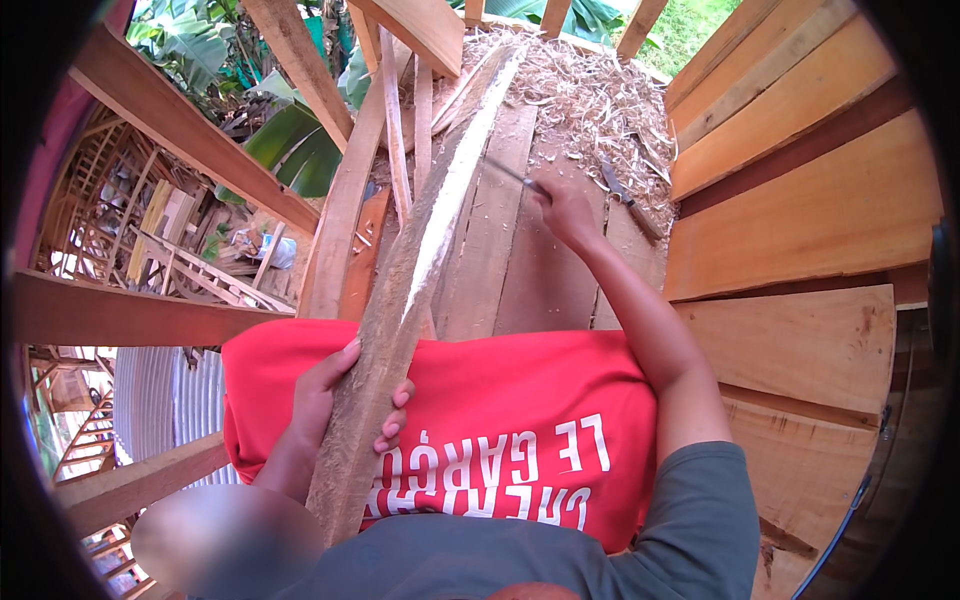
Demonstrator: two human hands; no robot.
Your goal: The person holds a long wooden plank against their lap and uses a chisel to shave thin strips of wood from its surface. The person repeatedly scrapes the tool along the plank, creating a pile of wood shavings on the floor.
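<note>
A long, rough wooden beam [375,350] slants from my lap up toward the far wall, with a bright, pale strip along its right side. My left hand [322,388] is wrapped round its near part, thumb on the left edge and fingertips showing on the right. To the right of the beam, my right hand [566,212] is closed on a tool with a thin dark blade [508,172], its tip pointing at the beam's pale side. The grip hides the tool's handle. A red cloth [520,390] with white lettering covers my lap beneath the beam.
Curled wood shavings [600,95] pile up at the far end of the plank floor [500,230]. A knife [632,203] with a wooden handle lies right of my hand. Board walls [800,210] stand on the right; timber posts [190,140] rise on the left, with leaves beyond.
</note>
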